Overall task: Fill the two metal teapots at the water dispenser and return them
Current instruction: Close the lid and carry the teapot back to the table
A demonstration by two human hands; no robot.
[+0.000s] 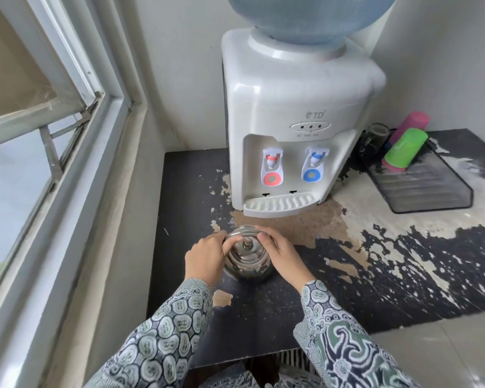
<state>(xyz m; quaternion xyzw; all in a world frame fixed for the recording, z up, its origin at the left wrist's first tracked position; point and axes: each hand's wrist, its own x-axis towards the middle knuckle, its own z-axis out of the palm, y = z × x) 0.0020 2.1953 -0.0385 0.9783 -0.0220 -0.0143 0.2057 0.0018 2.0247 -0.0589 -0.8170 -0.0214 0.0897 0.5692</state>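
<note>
One shiny metal teapot (247, 261) with a knobbed lid stands on the worn black tabletop (347, 289), a short way in front of the white water dispenser (289, 130). My left hand (206, 259) grips its left side and handle. My right hand (280, 253) holds its right side, fingers over the lid's rim. The dispenser has a red tap (272, 161) on the left, a blue tap (317, 158) on the right, and a drip tray (280, 205) below. A second teapot is not in view.
A blue water bottle (300, 15) sits on top of the dispenser. To the right, a black mesh tray (420, 189) holds green and pink cups (406, 147) and a dark glass (375, 135). A window frame (67, 135) and wall run along the left.
</note>
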